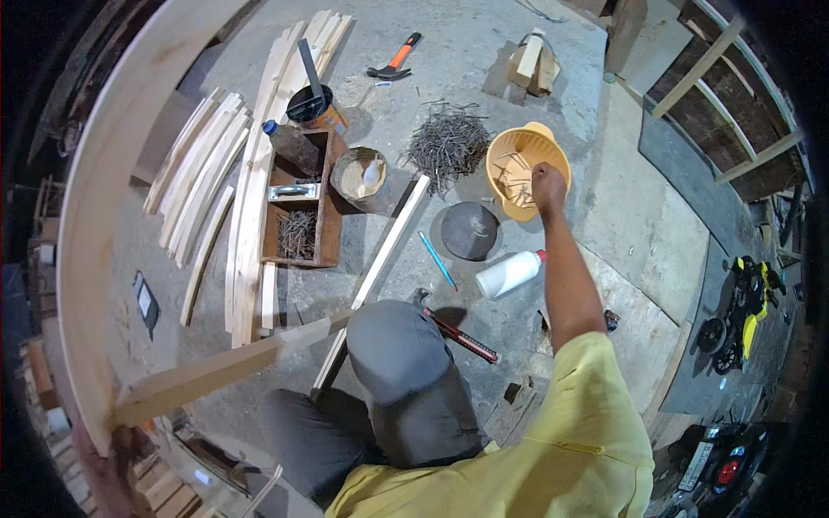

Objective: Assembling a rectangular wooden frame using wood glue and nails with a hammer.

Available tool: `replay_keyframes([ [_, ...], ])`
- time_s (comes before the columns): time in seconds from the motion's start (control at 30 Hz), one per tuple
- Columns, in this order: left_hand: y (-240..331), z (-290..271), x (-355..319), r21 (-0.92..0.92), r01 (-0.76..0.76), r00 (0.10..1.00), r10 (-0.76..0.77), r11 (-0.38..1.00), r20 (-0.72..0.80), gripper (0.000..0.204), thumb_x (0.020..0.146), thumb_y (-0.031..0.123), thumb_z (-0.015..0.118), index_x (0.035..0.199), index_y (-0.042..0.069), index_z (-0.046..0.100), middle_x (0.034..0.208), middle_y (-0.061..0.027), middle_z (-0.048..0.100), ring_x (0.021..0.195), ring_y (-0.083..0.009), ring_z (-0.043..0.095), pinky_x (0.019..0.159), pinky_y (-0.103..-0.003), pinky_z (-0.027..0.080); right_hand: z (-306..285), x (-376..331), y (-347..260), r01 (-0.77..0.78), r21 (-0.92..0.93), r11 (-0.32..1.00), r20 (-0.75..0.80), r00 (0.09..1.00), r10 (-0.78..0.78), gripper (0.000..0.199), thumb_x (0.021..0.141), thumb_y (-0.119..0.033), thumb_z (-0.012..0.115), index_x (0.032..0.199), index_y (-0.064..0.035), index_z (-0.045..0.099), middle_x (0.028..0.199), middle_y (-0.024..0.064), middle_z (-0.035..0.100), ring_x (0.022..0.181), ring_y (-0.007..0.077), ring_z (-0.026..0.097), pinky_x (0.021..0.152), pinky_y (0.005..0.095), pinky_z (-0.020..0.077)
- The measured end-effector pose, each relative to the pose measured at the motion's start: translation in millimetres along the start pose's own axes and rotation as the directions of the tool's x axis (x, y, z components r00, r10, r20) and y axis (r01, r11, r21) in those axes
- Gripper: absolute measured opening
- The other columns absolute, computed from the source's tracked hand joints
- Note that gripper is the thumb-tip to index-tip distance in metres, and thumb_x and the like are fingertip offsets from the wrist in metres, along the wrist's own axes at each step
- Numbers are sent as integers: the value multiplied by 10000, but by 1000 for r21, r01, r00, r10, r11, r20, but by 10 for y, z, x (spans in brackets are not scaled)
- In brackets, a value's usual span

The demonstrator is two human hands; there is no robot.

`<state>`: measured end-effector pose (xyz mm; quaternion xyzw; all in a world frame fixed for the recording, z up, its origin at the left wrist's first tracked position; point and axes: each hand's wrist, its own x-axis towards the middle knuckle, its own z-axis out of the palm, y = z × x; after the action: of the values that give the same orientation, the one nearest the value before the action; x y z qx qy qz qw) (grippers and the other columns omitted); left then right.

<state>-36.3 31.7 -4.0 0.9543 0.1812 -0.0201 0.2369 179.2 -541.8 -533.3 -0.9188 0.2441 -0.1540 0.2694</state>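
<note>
Yellow cloth sleeve, nearest; bare forearm extended toward 2 o'clock. Right hand: fingers curled over the yellow bowl, its grasp hidden. Left hand: dim, at 8 o'clock, by the smooth wooden frame; cannot tell how closed. Bowl: ribbed, 2 o'clock, slender pieces inside. Wooden box, 10 o'clock: bottle, metal nails.

Right hand at the yellow bowl; left hand (dim, blurred) by the wooden frame; nails heaped nearby
</note>
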Motion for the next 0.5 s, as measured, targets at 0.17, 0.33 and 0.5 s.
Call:
replay_keyframes([
  [0.17, -241, -99, -29, 171, -159, 963, 191, 972, -192, 471, 887, 136, 571, 1301, 15, 383, 936, -77, 547, 689, -121, 507, 559, -266, 427, 472, 148, 176, 102, -75, 992, 294, 953, -76, 225, 827, -153, 473, 909, -60, 661, 943, 233, 622, 883, 370, 614, 788, 434, 483],
  [0.33, -122, -215, -40, 19, 19, 1000, -19, 1000, 18, 508, 879, 107, 570, 1328, 12, 351, 1100, -100, 515, 850, -155, 525, 668, -281, 468, 767, 203, 268, 274, -283, 919, 469, 875, -116, 219, 842, -120, 456, 942, -39, 633, 972, 230, 618, 913, 362, 618, 792, 433, 492],
  [0.5, 58, 73, -91, -64, -11, 998, 7, 998, -62, 518, 855, 137, 610, 1312, 37, 387, 1098, -109, 525, 886, -171, 541, 707, -296, 488, 742, 233, 489, 484, -354, 800, 492, 824, -281, 159, 805, -74, 505, 911, -8, 603, 973, 205, 613, 872, 347, 627, 752, 421, 508],
])
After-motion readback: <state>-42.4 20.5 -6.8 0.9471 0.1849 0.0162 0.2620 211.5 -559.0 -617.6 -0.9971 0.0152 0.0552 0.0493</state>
